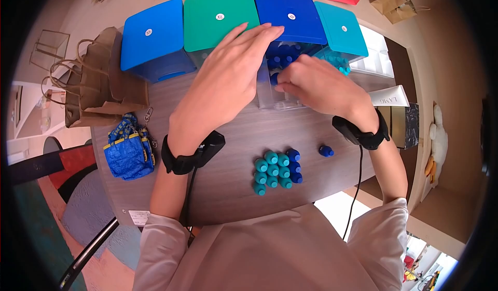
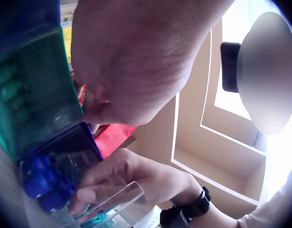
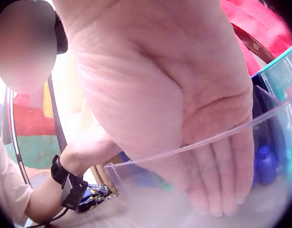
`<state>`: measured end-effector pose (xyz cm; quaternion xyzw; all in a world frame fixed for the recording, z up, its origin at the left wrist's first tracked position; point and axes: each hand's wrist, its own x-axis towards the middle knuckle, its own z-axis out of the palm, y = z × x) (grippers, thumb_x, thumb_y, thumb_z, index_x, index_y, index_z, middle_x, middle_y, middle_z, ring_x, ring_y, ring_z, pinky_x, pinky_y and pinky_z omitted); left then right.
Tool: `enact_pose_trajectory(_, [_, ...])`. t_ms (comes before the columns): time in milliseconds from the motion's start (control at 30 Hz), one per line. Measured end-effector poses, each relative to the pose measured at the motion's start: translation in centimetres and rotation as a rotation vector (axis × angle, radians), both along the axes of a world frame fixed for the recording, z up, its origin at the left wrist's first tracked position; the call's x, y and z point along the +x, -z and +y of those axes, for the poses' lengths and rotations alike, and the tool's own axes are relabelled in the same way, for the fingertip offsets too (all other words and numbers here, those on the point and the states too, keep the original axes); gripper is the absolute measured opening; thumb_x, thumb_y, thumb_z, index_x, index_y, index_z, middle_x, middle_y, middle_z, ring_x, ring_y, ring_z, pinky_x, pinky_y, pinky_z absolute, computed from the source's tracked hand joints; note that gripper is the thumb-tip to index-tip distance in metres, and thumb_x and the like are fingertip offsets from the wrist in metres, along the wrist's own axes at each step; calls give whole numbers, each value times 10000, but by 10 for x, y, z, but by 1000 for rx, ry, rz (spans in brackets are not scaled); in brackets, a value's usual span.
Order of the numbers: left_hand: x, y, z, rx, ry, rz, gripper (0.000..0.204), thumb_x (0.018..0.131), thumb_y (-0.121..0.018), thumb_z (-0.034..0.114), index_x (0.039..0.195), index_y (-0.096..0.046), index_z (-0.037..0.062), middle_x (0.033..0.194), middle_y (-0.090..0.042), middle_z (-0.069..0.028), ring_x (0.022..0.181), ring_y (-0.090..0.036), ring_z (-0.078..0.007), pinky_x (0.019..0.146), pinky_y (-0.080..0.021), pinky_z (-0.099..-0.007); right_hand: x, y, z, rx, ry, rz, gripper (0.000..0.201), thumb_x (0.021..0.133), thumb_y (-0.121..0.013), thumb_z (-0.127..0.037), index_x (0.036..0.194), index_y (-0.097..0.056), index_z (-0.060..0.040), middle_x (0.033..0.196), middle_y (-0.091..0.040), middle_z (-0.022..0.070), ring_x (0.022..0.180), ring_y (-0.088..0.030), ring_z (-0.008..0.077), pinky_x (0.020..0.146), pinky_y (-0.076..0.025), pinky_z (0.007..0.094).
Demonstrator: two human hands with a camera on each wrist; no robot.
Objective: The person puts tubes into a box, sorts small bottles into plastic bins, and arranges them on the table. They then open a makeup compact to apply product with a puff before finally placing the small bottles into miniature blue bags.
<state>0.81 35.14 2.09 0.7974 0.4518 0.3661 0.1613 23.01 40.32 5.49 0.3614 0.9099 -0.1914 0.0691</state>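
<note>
My left hand (image 1: 231, 75) lies over the near edge of the dark blue lid (image 1: 290, 16), its fingers straight. Below that lid, a clear drawer (image 1: 267, 96) stands pulled out, with several small dark blue bottles (image 2: 39, 183) inside. My right hand (image 1: 324, 86) reaches into the drawer, fingers pointing down behind its clear wall (image 3: 150, 164). A dark blue bottle (image 1: 275, 79) shows right at its thumb side, and another blue bottle (image 3: 266, 166) stands beyond the fingers. In the right wrist view the fingers look fairly straight, with no bottle between them.
Bright blue (image 1: 150, 34), green (image 1: 218, 16) and teal (image 1: 342, 29) lidded boxes flank it. Teal bottles (image 1: 272, 170) and three dark blue bottles (image 1: 294, 166) stand grouped nearer me; a single blue bottle (image 1: 326, 151) is to their right. Paper bags (image 1: 104, 83) and a blue pouch (image 1: 128, 156) are left.
</note>
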Motion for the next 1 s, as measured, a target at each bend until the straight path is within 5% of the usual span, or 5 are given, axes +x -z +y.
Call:
enact_pose_trajectory(433, [-1,1,1,-7,8,-3,775,875,-472,-164,1609,-507,80,1628,-565,-155,1539,-470,-378,1364,-270,-517,8,9,5,-270,-27,53,356,1092,-534,-107,1397,-710,-58,1182,-740,222,1210,-658,378,1064,-517,466])
enact_pose_trajectory(767, [0,1,1,11,6,-27,767,877,-468,-177,1590,-532,97,1582,-597,-174,1514,-498,-388,1353,-293,-519,21,-24,-18,-217,15,153,345,1073,-577,-59,1401,-675,-17,1299,-744,181,1304,-633,354,1113,-509,450])
enact_pose_trajectory(867, [1,0,0,24,-3,-28,743,894,-469,-173,1582,-541,98,1574,-601,-176,1505,-507,-389,1347,-303,-521,27,-43,-31,-206,33,361,467,943,-766,-54,1403,-685,-53,1356,-710,170,1298,-634,351,1118,-509,448])
enact_pose_trajectory(933, [1,1,1,25,-11,-21,719,912,-471,-160,1583,-537,92,1571,-606,-172,1500,-512,-387,1344,-308,-523,29,-52,-41,124,21,368,820,743,-945,-75,1492,-612,-63,1535,-600,156,1383,-585,375,1158,-500,476])
enact_pose_trajectory(1000, [2,1,1,30,-9,-15,696,931,-473,-147,1583,-532,87,1568,-611,-167,1496,-518,-386,1341,-313,-525,28,-39,-43,255,16,309,992,660,-982,-87,1552,-547,-73,1589,-540,162,1428,-546,393,1184,-487,486])
